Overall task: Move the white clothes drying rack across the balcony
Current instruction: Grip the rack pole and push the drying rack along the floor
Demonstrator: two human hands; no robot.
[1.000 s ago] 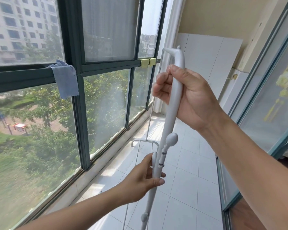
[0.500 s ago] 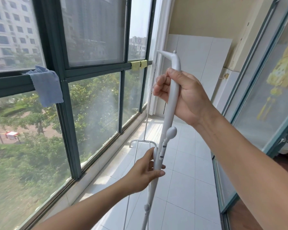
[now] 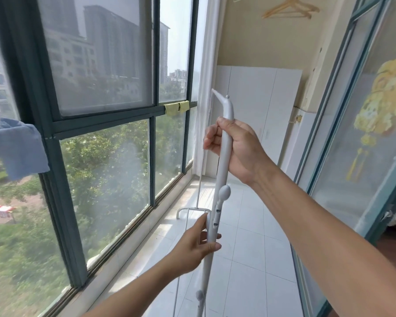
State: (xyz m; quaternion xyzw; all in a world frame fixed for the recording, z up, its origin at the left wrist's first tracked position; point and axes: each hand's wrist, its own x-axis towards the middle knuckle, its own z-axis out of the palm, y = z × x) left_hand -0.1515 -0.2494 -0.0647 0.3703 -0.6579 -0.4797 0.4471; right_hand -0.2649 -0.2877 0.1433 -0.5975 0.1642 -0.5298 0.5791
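Note:
The white clothes drying rack (image 3: 222, 172) stands folded and nearly upright in front of me, its near post running from chest height down past the bottom of the view. My right hand (image 3: 238, 149) grips the post just below its curved top end. My left hand (image 3: 196, 244) is wrapped around the same post lower down, beneath an oval knob and a slotted catch. A thin top bar runs away to the rack's far post and its small foot (image 3: 192, 210), which rests on the tiled floor by the window sill.
Tall dark-framed windows (image 3: 50, 143) line the left, with a blue cloth (image 3: 18, 148) and a yellow cloth (image 3: 177, 108) hung on the rail. White cabinet panels (image 3: 261, 110) close the far end. A sliding screen door (image 3: 357, 138) runs along the right. Wooden hangers (image 3: 290, 8) hang overhead.
The view has tilted upward and shifted along the balcony, so the rack and both hands sit lower in the frame. Both hands keep the same hold on the post.

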